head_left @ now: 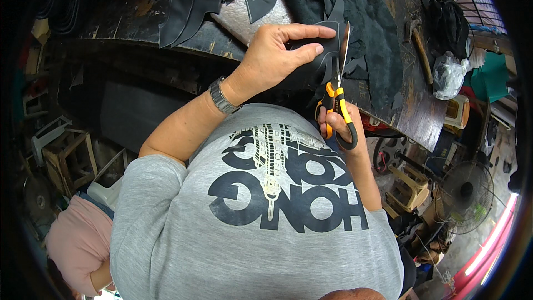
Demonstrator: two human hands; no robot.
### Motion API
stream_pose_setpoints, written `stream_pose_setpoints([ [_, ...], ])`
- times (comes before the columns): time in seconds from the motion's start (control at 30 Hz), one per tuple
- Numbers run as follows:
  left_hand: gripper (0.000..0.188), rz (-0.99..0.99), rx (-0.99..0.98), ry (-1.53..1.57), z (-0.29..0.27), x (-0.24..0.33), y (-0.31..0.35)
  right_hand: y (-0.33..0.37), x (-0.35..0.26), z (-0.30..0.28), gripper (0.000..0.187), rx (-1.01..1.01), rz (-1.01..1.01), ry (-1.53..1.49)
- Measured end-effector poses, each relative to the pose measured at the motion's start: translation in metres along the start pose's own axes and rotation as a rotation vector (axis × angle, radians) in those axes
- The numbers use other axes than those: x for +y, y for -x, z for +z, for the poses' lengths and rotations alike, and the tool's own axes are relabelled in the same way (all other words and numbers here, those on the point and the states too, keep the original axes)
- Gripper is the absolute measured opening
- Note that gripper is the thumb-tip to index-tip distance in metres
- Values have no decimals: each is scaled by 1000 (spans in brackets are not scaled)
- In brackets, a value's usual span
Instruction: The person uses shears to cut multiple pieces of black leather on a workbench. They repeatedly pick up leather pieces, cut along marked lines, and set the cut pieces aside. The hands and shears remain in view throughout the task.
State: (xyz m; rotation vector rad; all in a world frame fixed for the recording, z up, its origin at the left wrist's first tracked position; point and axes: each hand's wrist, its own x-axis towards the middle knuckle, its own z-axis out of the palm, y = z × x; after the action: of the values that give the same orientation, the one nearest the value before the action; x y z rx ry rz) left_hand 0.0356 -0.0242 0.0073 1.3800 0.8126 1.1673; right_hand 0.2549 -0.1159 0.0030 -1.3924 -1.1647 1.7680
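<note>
My left hand (276, 54), with a watch on its wrist, reaches over the table's near edge. Its index finger and thumb are stretched out and apart beside a black leather piece (333, 25) marked with pale curved lines. Whether the fingertips touch the leather, I cannot tell; the other fingers are mostly hidden. To the right, my right hand (338, 123) grips a pair of scissors (341, 91) by its yellow and black handles. The scissors' blades point away from me, parted slightly, next to the marked leather.
More black leather pieces (191, 3) lie across the dark worktable (413, 100), some over its near edge. A hammer (423, 55) and a clear plastic bag (448, 75) are at the right. A fan (465, 195) stands lower right; another person (80, 239) is at lower left.
</note>
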Motion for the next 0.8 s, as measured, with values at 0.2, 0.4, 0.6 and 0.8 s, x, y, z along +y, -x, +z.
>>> stream_pose_setpoints([
  [0.2, 25, 90, 49, -35, 1, -1, -3, 5, -1, 11, 34, 79, 1, -9],
  [0.4, 25, 50, 39, -27, -1, 0, -3, 7, -6, 16, 29, 116, 42, 40],
  [0.6, 26, 31, 40, 0, 2, 1, -3, 2, -5, 10, 30, 85, 25, -2],
  [0.8, 25, 13, 24, 17, 6, -2, 2, -4, -6, 12, 30, 85, -28, -12],
])
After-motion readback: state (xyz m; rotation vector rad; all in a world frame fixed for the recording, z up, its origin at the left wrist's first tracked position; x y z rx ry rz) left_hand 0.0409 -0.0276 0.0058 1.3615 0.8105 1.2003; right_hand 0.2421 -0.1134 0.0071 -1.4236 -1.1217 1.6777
